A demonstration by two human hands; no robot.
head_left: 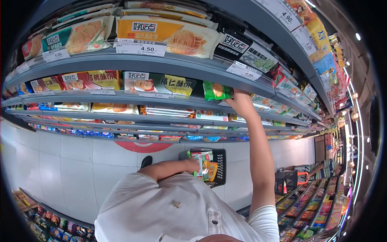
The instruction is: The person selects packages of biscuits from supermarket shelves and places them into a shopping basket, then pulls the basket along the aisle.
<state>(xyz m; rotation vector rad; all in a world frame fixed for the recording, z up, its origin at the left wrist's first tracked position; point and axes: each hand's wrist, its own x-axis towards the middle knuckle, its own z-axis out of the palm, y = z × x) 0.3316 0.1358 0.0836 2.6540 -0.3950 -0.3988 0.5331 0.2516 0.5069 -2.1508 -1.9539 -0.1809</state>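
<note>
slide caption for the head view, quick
Right hand at a shiny green plastic biscuit packet by long grey store shelves.

Green packet, cookie-printed, at shelf edge

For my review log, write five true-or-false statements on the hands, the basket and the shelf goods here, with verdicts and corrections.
1. The right hand is at a green packet by the shelf. True.
2. The left hand is raised to the topmost visible shelf. False: it is down at the black basket.
3. The black basket has nothing in it. False: several packets are in it, among them a yellow one.
4. The price tag in front of the large yellow biscuit pack reads 4.50. True.
5. The person's shirt is black. False: it is white or very pale.
</note>
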